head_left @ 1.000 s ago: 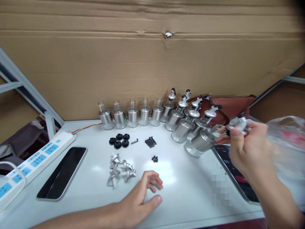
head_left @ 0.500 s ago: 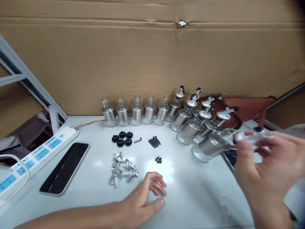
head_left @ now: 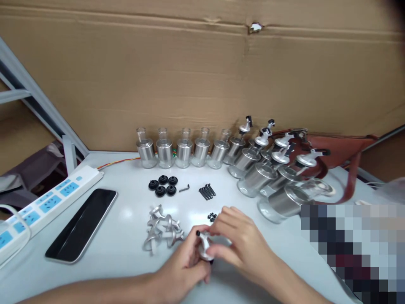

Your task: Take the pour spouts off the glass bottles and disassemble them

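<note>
A silver bottle pourer (head_left: 205, 249) with a black tip is held between my two hands, low over the near middle of the table. My left hand (head_left: 183, 268) wraps its fingers round the pourer from the left. From the right, my right hand (head_left: 242, 242) pinches it with thumb and fingers; its underside is hidden. Just beyond my hands lie several tiny black nuts (head_left: 211, 217). Left of them is a pile of silver pourer heads (head_left: 165, 223). Farther back are several black stoppers (head_left: 162, 191), a small bent key (head_left: 184, 188) and several black screws (head_left: 207, 191).
Glass bottles with steel sleeves (head_left: 184, 150) line the cardboard wall (head_left: 126, 76). At right stand several bottles with pourers; an open-necked bottle (head_left: 286, 200) stands before them. A brown bag (head_left: 341, 147) lies behind. A phone (head_left: 82, 226) and a power strip (head_left: 49, 204) occupy the left.
My right hand has brought the pourer from beside the front right bottle to the middle. My left hand, open before, has closed round it. The view has shifted slightly.
</note>
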Available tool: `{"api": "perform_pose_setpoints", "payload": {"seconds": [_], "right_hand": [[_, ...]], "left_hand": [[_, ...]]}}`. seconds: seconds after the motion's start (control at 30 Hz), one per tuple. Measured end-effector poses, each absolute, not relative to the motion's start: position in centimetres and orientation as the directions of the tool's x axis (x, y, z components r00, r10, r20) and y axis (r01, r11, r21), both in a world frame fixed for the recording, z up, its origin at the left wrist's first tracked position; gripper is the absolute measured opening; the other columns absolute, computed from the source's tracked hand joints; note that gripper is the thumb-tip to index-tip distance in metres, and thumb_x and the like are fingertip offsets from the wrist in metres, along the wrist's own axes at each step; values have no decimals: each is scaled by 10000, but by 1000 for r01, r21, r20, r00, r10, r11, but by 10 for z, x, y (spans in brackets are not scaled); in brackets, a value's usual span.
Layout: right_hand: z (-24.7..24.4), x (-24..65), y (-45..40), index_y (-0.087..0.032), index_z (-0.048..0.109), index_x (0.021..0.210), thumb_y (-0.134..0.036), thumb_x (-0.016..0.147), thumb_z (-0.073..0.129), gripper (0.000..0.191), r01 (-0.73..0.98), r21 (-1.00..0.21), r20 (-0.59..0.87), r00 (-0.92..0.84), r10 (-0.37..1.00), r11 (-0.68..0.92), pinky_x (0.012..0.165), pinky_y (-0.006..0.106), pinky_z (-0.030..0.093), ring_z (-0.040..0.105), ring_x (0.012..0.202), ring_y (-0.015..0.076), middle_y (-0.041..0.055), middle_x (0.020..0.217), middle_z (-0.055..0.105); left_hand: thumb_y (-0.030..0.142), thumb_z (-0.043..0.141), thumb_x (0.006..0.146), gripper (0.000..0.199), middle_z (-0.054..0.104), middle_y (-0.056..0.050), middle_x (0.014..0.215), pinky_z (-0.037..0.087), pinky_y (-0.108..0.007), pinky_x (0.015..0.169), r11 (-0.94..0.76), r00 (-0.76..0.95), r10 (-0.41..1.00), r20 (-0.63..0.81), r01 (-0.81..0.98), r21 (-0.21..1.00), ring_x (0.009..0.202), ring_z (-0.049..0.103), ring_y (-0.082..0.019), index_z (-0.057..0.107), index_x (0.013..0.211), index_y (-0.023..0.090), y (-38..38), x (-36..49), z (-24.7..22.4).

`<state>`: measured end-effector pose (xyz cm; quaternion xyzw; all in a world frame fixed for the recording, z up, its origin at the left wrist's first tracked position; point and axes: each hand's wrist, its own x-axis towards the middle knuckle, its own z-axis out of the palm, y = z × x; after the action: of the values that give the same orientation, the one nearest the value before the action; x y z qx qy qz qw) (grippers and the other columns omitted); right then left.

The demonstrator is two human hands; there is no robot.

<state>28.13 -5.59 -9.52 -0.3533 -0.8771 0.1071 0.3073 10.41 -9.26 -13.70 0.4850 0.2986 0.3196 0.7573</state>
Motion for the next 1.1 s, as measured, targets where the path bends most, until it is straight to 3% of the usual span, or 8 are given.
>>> {"api": "perform_pose_setpoints", "payload": {"seconds": [0.07, 0.13, 0.23, 0.37, 0.53, 0.63, 0.73, 1.1], "right_hand": [[-101, 275, -35, -156, 626, 722, -334, 1004, 424, 389, 630, -316, 505, -522, 688, 710, 607, 278, 355, 479, 639, 159, 41, 654, 583], [-108, 263, -13, -152, 669, 846, -191, 974, 487, 226, 726, -139, 415, -575, 706, 673, 667, 295, 363, 503, 750, 186, 68, 789, 637], [-115, 240, 15, -165, 691, 912, -123, 926, 561, 137, 710, -78, 343, -640, 688, 700, 703, 320, 340, 505, 855, 213, 77, 891, 661], [-118, 217, 31, -152, 677, 779, -96, 916, 564, 186, 691, -48, 289, -682, 672, 721, 689, 332, 311, 502, 859, 220, 88, 854, 649], [-111, 234, 25, -175, 636, 749, -107, 920, 525, 215, 718, -81, 326, -636, 700, 691, 693, 324, 321, 533, 783, 197, 59, 758, 649], [-110, 267, 20, -171, 635, 854, -102, 885, 484, 169, 795, -145, 401, -497, 769, 589, 734, 325, 360, 566, 766, 197, 58, 783, 667], [-114, 299, 19, -168, 615, 806, -97, 833, 493, 145, 840, -206, 421, -386, 821, 501, 703, 312, 400, 581, 699, 191, 53, 744, 656], [-122, 331, 21, -186, 622, 821, -99, 861, 523, 137, 769, -313, 266, -491, 829, 557, 745, 349, 497, 599, 818, 221, 58, 818, 676]], "left_hand": [[163, 511, 737, 274, 414, 20, 767, 343, -271, 637, 272, 635, 754, -167, -71, 960, 659, 399, -123, 448, 1004, 171, -93, 102, -133], [94, 474, 652, 231, 420, 8, 759, 323, -270, 640, 157, 667, 730, -150, 50, 986, 686, 387, -137, 478, 870, 170, -93, 100, -126], [47, 434, 587, 263, 443, 3, 752, 311, -257, 622, 24, 695, 712, -100, 119, 993, 675, 388, -139, 480, 811, 175, -93, 99, -118], [31, 429, 573, 299, 444, 11, 733, 315, -245, 604, 5, 696, 712, -89, 121, 993, 646, 396, -133, 487, 828, 175, -93, 100, -119], [6, 431, 568, 311, 464, 10, 738, 321, -241, 605, 10, 692, 716, -91, 121, 993, 647, 407, -131, 497, 819, 177, -94, 101, -122], [-3, 429, 554, 328, 448, 17, 724, 302, -234, 578, 38, 693, 711, -119, 131, 991, 622, 379, -121, 499, 819, 178, -94, 101, -121], [-6, 425, 545, 335, 448, 16, 719, 305, -236, 583, 63, 690, 710, -139, 135, 989, 641, 392, -129, 499, 813, 181, -94, 101, -120], [-22, 420, 566, 326, 473, 13, 733, 324, -236, 616, 80, 691, 702, -170, 161, 984, 690, 428, -137, 495, 805, 187, -92, 100, -121]]}}
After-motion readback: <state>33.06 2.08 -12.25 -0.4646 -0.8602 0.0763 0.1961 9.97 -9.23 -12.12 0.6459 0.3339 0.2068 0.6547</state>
